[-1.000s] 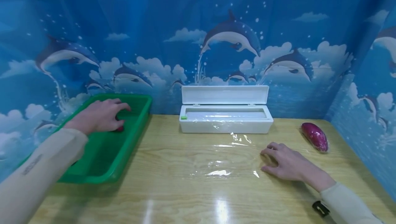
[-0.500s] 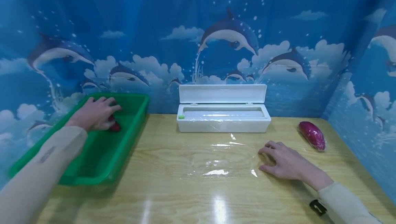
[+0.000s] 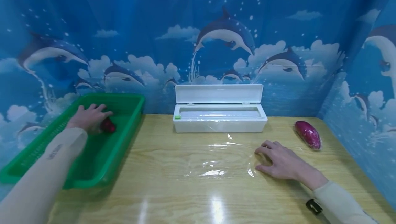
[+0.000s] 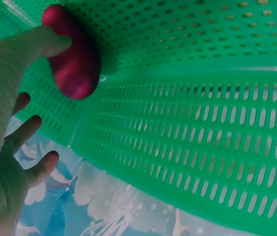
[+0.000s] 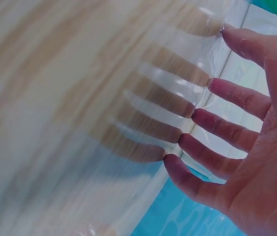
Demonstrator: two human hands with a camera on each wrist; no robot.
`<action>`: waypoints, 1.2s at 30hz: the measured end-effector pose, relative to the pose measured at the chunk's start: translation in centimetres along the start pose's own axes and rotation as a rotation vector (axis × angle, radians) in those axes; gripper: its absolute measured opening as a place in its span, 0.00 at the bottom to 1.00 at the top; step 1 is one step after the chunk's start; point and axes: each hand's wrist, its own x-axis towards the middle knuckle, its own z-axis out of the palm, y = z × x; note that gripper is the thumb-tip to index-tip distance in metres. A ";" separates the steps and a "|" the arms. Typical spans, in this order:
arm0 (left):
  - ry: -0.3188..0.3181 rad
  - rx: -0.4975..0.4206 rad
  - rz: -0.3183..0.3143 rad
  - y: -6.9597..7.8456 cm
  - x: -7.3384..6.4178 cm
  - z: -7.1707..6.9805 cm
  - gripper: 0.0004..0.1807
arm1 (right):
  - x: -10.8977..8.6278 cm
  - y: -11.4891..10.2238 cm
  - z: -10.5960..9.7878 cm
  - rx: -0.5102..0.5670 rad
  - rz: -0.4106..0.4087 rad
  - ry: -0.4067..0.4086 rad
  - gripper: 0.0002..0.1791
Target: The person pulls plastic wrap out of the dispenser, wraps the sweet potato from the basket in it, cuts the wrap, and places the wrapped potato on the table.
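Note:
My left hand (image 3: 88,118) is inside a green plastic basket (image 3: 106,169). Its thumb touches a dark purple-red oblong vegetable (image 4: 74,59), eggplant-like in shape, while the other fingers are spread away from it. In the head view part of this vegetable (image 3: 108,125) shows beside the hand. My right hand (image 3: 279,162) has its fingertips resting on the tabletop at the right edge of a sheet of clear plastic wrap (image 3: 213,172). From the right wrist the fingers of the hand (image 5: 241,123) look spread and loosely bent, gripping nothing.
A white plastic-wrap dispenser (image 3: 220,126) stands at the back with its lid (image 3: 219,93) raised. Another purple oblong vegetable (image 3: 308,134), covered in clear wrap, lies at the back right. A blue dolphin-print curtain (image 3: 154,18) closes off the back and sides of the wooden table (image 3: 173,200).
My left hand has shifted leftward in the basket, uncovering more of the vegetable. The right hand stays in place on the wrap's edge. The head view has turned slightly left.

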 end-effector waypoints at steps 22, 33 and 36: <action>0.014 0.010 -0.002 -0.4 0.3 2.2 0.27 | 0.0 0.0 0.4 -0.020 -0.005 0.027 0.28; 0.003 -0.023 0.037 -0.5 0.1 2.9 0.23 | -0.1 -0.1 0.3 -0.022 -0.006 0.022 0.28; 0.002 -0.049 0.050 -0.5 -0.1 2.9 0.21 | -0.1 -0.1 0.3 -0.022 -0.006 0.023 0.28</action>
